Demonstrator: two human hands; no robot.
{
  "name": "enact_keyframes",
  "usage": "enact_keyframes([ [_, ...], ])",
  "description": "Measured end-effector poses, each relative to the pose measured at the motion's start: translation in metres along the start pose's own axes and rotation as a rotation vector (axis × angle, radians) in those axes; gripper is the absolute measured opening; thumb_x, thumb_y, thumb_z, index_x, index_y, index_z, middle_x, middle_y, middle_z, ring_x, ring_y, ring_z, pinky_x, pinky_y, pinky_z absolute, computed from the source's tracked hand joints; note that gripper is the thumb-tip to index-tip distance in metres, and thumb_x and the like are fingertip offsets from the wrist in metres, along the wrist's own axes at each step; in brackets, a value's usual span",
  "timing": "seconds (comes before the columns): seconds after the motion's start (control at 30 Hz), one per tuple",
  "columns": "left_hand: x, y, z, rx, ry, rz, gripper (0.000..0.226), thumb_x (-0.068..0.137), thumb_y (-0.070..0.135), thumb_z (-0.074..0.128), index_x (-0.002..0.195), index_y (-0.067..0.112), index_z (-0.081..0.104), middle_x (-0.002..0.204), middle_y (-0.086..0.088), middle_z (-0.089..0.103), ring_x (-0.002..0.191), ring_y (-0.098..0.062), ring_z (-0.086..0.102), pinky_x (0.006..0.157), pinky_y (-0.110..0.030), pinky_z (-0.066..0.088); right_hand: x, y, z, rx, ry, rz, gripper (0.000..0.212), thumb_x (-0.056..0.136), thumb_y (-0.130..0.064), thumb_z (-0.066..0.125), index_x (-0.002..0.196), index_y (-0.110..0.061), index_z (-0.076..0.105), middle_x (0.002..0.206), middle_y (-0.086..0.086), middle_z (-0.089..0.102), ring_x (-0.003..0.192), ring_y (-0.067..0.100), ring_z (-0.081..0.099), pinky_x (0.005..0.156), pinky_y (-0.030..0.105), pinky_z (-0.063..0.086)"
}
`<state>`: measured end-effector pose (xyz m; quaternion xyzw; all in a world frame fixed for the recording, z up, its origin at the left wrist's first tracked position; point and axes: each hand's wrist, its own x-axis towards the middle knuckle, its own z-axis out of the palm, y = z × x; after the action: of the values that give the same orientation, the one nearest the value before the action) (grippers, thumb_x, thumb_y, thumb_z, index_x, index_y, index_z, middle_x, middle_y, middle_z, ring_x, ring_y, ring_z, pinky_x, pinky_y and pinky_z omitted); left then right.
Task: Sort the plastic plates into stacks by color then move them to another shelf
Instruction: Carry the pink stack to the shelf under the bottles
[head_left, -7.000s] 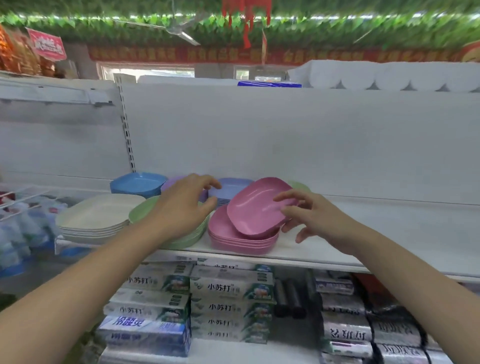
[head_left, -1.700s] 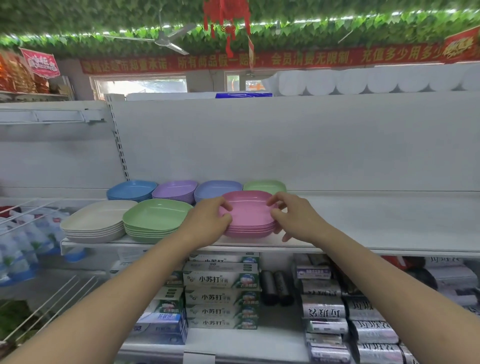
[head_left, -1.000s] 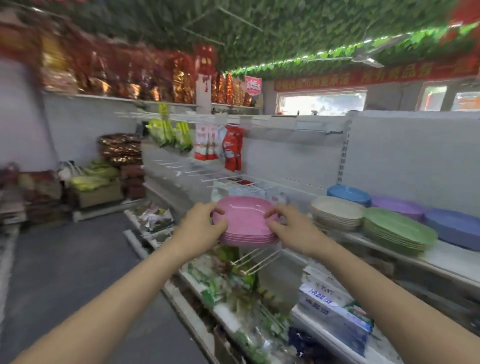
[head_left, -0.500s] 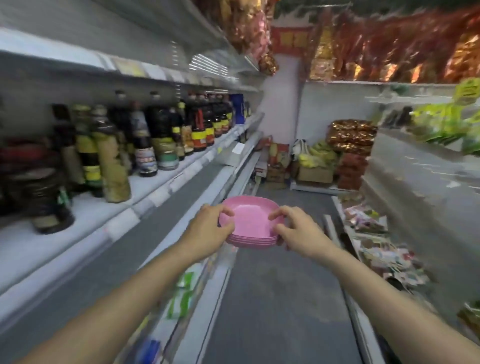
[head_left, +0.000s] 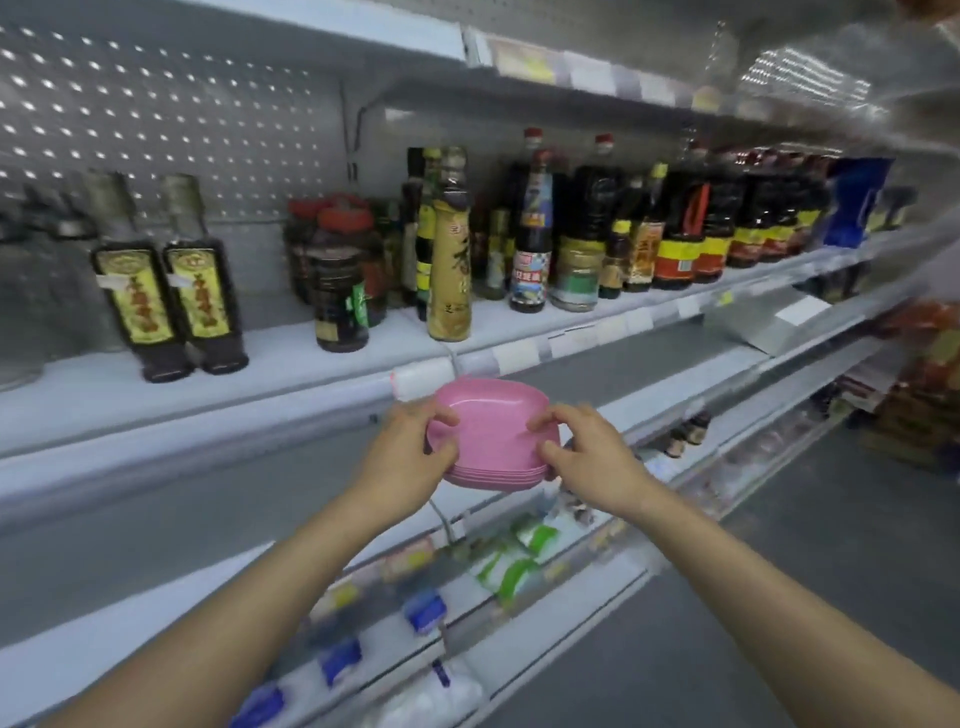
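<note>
Before a shelf (head_left: 311, 364) of dark bottles (head_left: 530, 228), both hands held a pink plate stack (head_left: 491, 436). Left hand (head_left: 405, 460) and right hand (head_left: 589, 457) each pinched one opposite rim.

Labels on the bottles (head_left: 530, 228) are too blurry to read. Packets (head_left: 511, 564) on the shelves below the bottles are just smeared colors. The pink plates (head_left: 491, 431) are partly covered by fingers at both sides.

The left hand (head_left: 410, 457) and the right hand (head_left: 587, 457) are gripping a stack of pink plates (head_left: 493, 436) by its two sides, holding it in front of a shelf (head_left: 291, 364) that is carrying dark sauce bottles (head_left: 530, 228).
</note>
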<state>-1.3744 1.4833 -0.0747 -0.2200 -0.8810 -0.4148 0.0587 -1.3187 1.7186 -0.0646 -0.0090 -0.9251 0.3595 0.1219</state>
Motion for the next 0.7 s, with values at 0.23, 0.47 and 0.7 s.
enact_keyframes([
  [0.23, -0.021, -0.023, 0.023, 0.007, 0.091, -0.161, 0.020, 0.095, 0.018, 0.063, 0.110, 0.032, 0.062, 0.114, 0.001, 0.048, 0.084, -0.009, 0.059, 0.082, -0.024, 0.045, 0.026, 0.030, 0.031, 0.036, -0.189, -0.104, 0.025, 0.093, -0.012, 0.059, 0.107, -0.033, 0.064, 0.114, -0.009, 0.047, 0.080, 0.020, 0.068, 0.069, 0.020, 0.048],
  [0.47, 0.005, -0.053, 0.077, -0.002, 0.123, -0.268, 0.022, 0.097, 0.026, 0.062, 0.116, 0.037, 0.062, 0.117, 0.007, 0.050, 0.088, -0.009, 0.063, 0.088, -0.029, 0.053, 0.067, 0.086, 0.055, 0.034, -0.271, -0.133, 0.034, 0.093, -0.005, 0.059, 0.106, -0.036, 0.065, 0.116, -0.011, 0.047, 0.081, 0.010, 0.066, 0.082, 0.016, 0.051],
  [0.7, 0.077, -0.081, 0.151, -0.070, 0.157, -0.311, 0.027, 0.094, 0.018, 0.066, 0.116, 0.034, 0.064, 0.118, 0.006, 0.051, 0.091, 0.001, 0.058, 0.073, 0.001, 0.039, 0.140, 0.158, 0.054, 0.006, -0.329, -0.130, 0.032, 0.094, -0.005, 0.057, 0.109, -0.033, 0.065, 0.120, -0.011, 0.045, 0.069, 0.006, 0.060, 0.078, 0.016, 0.051],
])
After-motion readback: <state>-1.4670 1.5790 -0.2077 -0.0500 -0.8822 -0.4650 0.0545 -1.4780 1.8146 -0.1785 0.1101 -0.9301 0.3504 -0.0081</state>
